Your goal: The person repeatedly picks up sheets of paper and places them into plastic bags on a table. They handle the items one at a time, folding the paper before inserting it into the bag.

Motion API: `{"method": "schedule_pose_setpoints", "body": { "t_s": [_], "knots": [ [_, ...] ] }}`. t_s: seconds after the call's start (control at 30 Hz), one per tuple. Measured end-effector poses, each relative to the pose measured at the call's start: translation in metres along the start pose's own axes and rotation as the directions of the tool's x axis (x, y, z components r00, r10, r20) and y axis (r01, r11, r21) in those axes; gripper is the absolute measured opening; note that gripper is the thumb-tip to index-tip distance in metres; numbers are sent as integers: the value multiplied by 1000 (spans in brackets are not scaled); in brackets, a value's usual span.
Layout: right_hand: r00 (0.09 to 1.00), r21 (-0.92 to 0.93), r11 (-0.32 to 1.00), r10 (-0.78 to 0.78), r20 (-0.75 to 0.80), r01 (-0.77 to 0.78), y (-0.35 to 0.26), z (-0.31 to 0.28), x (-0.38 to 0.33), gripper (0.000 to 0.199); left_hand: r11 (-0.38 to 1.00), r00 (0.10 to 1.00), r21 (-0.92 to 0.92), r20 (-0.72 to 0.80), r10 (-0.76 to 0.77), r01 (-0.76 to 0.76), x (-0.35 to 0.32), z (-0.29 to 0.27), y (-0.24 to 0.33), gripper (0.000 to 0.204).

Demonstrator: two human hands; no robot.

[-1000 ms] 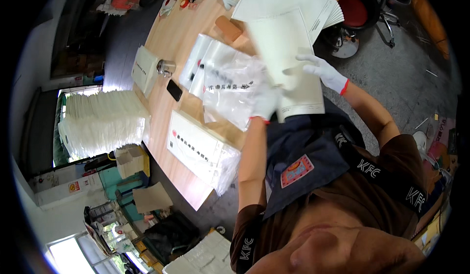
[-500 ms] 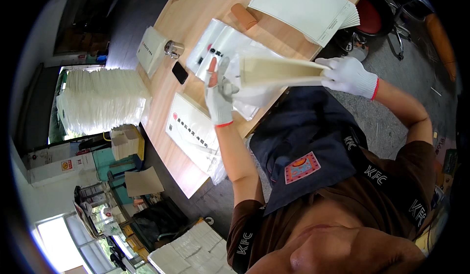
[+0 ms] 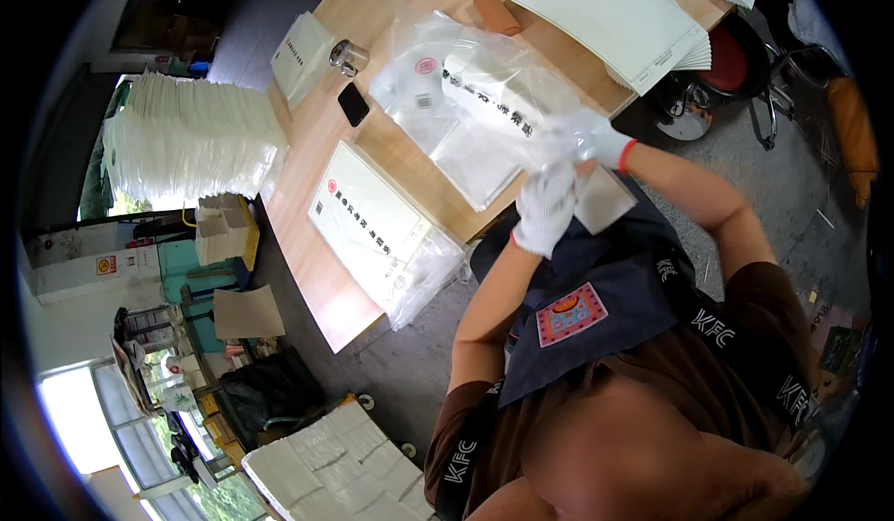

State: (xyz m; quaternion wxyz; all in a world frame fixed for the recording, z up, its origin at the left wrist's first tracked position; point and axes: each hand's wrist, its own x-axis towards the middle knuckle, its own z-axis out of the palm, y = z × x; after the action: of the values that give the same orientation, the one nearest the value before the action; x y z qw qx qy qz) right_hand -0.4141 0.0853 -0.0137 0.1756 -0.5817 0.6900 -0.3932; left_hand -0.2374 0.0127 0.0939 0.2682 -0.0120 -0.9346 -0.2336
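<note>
Plainly, both my gloved hands were together at the near end of a clear plastic bag (image 3: 507,88), which lay slanting across the wooden table (image 3: 321,302) with dark print showing on it. My left hand (image 3: 545,209) had its fingers closed on the bag's edge; my right hand (image 3: 601,139) was close beside it – blurred behind the plastic, so I couldn't tell how far its fingers were bent. A cream paper piece (image 3: 605,202) stuck out just below my hands, over my dark apron (image 3: 643,288). Left of the bag lay a black phone (image 3: 353,105), with a metal cup (image 3: 347,58) near it – and, nearer me, a wrapped printed stack (image 3: 368,228).
</note>
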Motion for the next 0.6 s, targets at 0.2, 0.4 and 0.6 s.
{"method": "schedule_pose_setpoints", "body": {
  "t_s": [0.2, 0.4, 0.6],
  "knots": [
    [943, -165, 970, -216, -255, 178, -20, 31, 4, 44, 961, 954, -225, 285, -93, 161, 50, 2, 43, 37],
    [950, -424, 905, -145, -277, 14, -121, -1, -73, 42, 846, 883, -253, 115, -455, 469, -26, 8, -11, 23],
    [916, -559, 725, 320, -243, -402, -72, -6, -80, 41, 935, 891, 67, 287, -352, 347, -125, 43, -6, 47]
  ]
}}
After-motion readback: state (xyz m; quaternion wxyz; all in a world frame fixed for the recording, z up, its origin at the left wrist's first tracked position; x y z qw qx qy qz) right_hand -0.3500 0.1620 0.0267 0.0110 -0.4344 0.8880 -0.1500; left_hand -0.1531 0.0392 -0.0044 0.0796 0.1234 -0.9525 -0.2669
